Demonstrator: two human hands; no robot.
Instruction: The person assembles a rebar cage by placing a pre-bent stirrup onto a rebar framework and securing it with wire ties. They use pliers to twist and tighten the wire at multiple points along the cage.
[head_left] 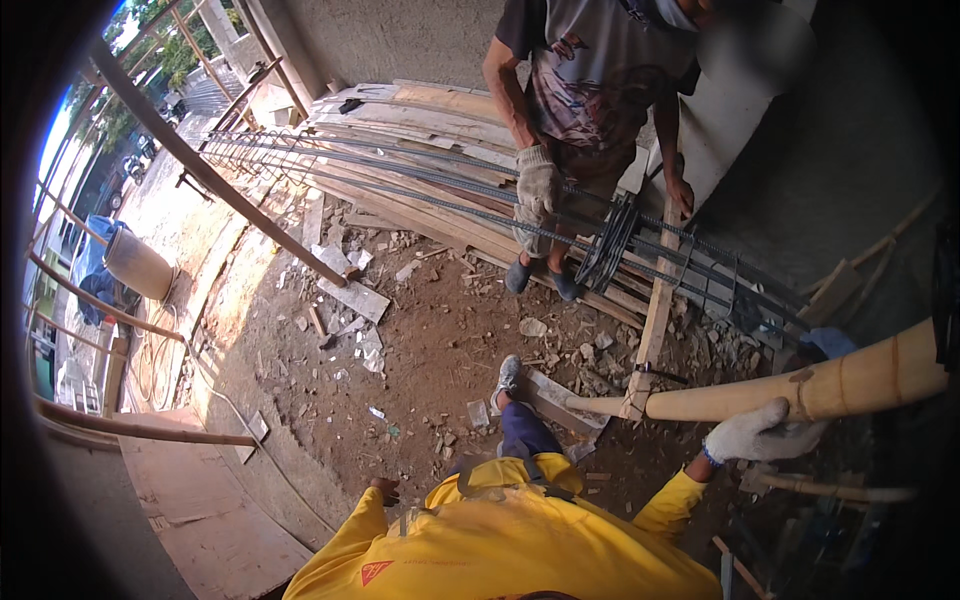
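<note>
My right hand [765, 432], in a white knit glove, grips the underside of a thick bamboo pole [850, 380] at the right. The pole's thin end meets an upright wooden post [655, 320], where a tie wraps the joint. My left hand [383, 490] is bare and hangs low beside my yellow shirt, its fingers loosely apart and holding nothing. Across from me, a co-worker's gloved hand [538, 180] rests on long steel rebars [420, 190]. The co-worker's bare hand [680, 195] is on the post's top. Dark stirrups [610, 245] are bunched round the bars.
Stacked planks [420, 120] lie along the wall behind the rebars. Rubble and wood scraps litter the dirt floor [430, 340]. Slanting poles [210, 165] stand at left, near a pale drum [140, 265] and a plywood sheet [200, 500]. A grey wall [860, 170] rises at right.
</note>
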